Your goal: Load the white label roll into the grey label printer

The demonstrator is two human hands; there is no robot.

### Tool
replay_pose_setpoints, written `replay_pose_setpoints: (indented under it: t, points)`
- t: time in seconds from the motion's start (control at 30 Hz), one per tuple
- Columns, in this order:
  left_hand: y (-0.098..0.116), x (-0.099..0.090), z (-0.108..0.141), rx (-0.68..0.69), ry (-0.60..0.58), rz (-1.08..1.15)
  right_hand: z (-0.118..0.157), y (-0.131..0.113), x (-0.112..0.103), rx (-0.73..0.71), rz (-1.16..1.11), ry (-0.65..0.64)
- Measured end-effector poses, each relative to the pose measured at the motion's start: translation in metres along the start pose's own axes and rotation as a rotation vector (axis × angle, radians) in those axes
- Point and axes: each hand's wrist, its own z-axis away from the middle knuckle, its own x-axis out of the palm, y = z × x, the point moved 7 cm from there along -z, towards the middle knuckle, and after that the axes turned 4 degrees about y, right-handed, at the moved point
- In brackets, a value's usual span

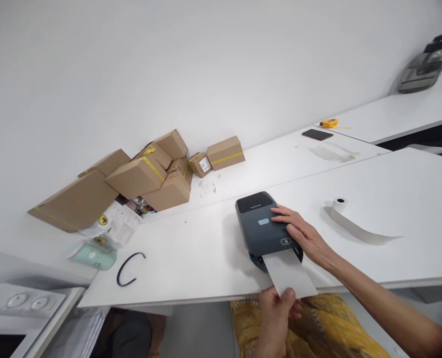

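A dark grey label printer stands near the table's front edge, with a light blue patch on its lid. From its front slot a white paper strip sticks out, and its free end hangs over the table edge. My left hand pinches that end between thumb and fingers. On the right side of the printer's lid lies my right hand, fingers stretched out and touching the top. A small white paper roll, its tail partly unrolled, rests on the table to the right.
Cardboard boxes are piled against the wall at left. Nearby lie a green packet and a black headband. Toward the back right are a phone, a yellow tape measure and a clear bottle.
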Motion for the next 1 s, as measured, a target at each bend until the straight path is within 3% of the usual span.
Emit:
replay_pose_setpoints:
  t: [0.27, 0.5, 0.7, 0.77, 0.9, 1.0]
  points:
    - [-0.005, -0.008, 0.011, 0.035, 0.023, -0.008, 0.024, 0.01, 0.001, 0.088, -0.037, 0.087]
    - [-0.007, -0.01, 0.009, 0.056, 0.005, -0.042, 0.049, 0.052, 0.007, 0.383, -0.172, 0.238]
    - [-0.011, -0.019, 0.004, 0.062, 0.024, -0.133, 0.07, 0.077, 0.019, 0.592, -0.243, 0.196]
    - [-0.002, -0.032, 0.003, 0.126, 0.136, -0.194, 0.074, 0.078, 0.02, 0.627, -0.237, 0.181]
    - [0.04, -0.056, 0.004, 0.343, 0.464, -0.205, 0.076, 0.074, 0.019, 0.614, -0.192, 0.156]
    - [0.062, -0.044, -0.011, 0.358, 0.406, -0.137, 0.077, 0.073, 0.02, 0.612, -0.191, 0.168]
